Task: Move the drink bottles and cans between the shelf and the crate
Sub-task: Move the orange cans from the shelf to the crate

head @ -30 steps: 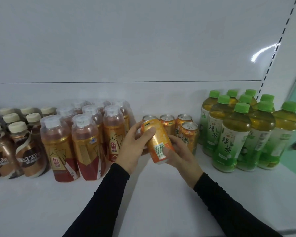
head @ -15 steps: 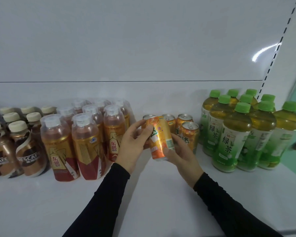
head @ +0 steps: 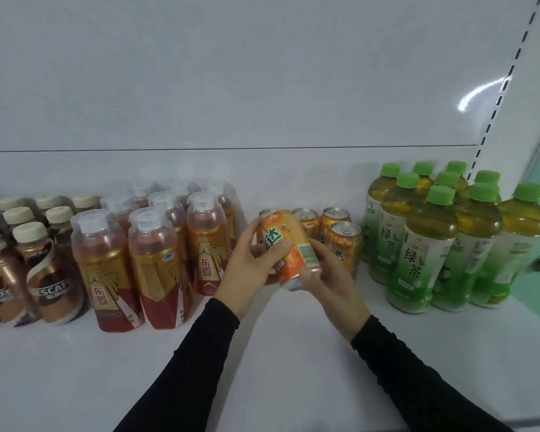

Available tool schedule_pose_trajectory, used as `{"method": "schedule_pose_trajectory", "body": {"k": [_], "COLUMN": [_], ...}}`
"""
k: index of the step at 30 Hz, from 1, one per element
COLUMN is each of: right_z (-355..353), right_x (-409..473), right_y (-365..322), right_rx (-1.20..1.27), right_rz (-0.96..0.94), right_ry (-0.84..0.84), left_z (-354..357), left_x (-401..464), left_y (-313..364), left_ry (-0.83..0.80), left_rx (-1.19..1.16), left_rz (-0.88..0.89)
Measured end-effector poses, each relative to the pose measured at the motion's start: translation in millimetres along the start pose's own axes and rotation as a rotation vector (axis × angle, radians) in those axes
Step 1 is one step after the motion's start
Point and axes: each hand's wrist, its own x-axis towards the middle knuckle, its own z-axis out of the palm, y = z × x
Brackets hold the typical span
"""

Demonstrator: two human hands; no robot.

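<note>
**Can getting turned label-out**

White shelf point(head: 293, 385): both hands grip the can point(head: 289, 249), left hand point(head: 247, 269) high, right hand point(head: 328, 275) at its base. It's rotated since a second ago, tilted, just before the standing cans point(head: 345, 241). Probably gets placed next.

Orange cans point(head: 345, 241): five, one held
Green tea bottles point(head: 418, 254): about nine
Red-gold bottles point(head: 156, 266): about eight
Coffee bottles point(head: 49, 275): at least eight
Hands point(head: 247, 269): two
</note>
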Motion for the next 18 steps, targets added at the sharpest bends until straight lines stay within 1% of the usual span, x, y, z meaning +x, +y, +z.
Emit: {"method": "schedule_pose_trajectory", "body": {"k": [4,7,12,18], "right_z": [2,4,4,5], "right_x": [-5,-5,-7,-9], "right_y": [2,1,-2,-9], "right_rx": [-0.225,-0.299,-0.307,-0.317], "right_rz": [-0.131,-0.236,-0.287,-0.306], "right_ry": [-0.017,0.043,0.129,0.146], "left_z": [0,2,5,2], "left_x": [0,-1,-2,1], "left_y": [4,5,5,0], "left_ry": [0.03,0.059,0.023,0.014], "left_rx": [-0.152,-0.221,-0.201,-0.097], "left_rz": [-0.106,-0.175,-0.241,-0.241]}}
